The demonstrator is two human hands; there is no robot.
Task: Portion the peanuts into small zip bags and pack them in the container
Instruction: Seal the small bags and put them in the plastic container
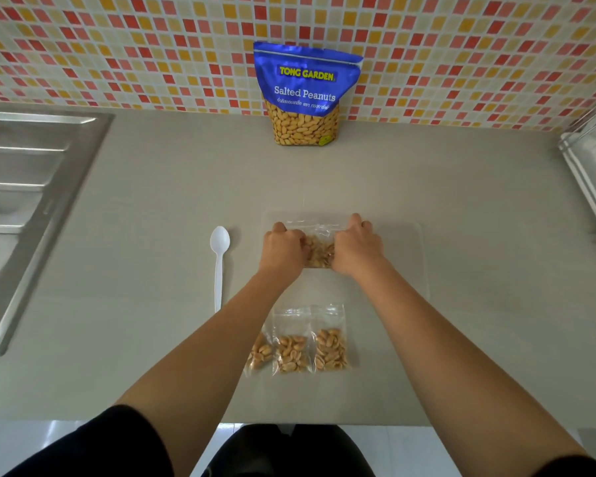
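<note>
A small clear zip bag of peanuts (319, 247) is held between my left hand (283, 251) and my right hand (356, 247), each gripping one side. The bag sits inside a shallow clear plastic container (406, 256) on the grey counter. Nearer to me, three filled zip bags (298, 349) lie side by side on the counter, the leftmost partly hidden by my left forearm. A blue bag of salted peanuts (307, 94) stands upright against the tiled wall at the back.
A white plastic spoon (218, 263) lies left of the container. A steel sink and drainboard (28, 201) fill the left side. A white wire rack (592, 173) stands at the right edge. The counter's front edge (289, 421) runs just below the filled bags.
</note>
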